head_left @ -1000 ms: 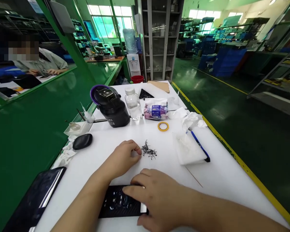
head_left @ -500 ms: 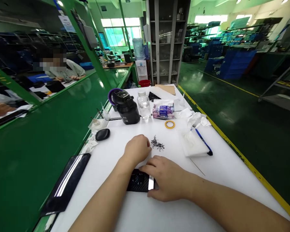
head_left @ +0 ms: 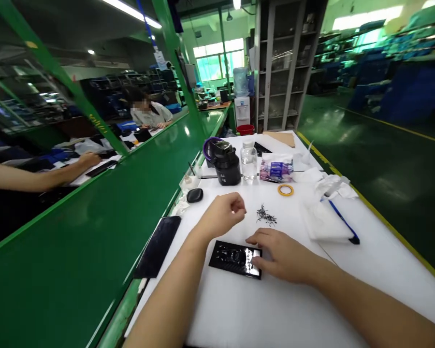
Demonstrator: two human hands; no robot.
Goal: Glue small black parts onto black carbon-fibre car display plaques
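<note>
On the white table lies a flat black glossy rectangular panel with a raised, car-like relief and a bright reflection at its right end. My right hand is at that end, its thumb over the panel surface and its fingers apart near the far edge. Beyond the panel's far side, my left hand is raised with fingers curled and thumb and fingertips together. Whether anything small is between them I cannot make out. A little pile of thin black bits lies to the right of my left hand.
A black jug, a clear bottle, a tissue pack and a yellow tape roll stand farther back. White cloths lie right, a dark sheet left. A co-worker's arm shows beyond the green partition.
The view has turned left. My left hand has lifted away from the panel, uncovering its relief. My right hand's grip across the panel's end has loosened.
</note>
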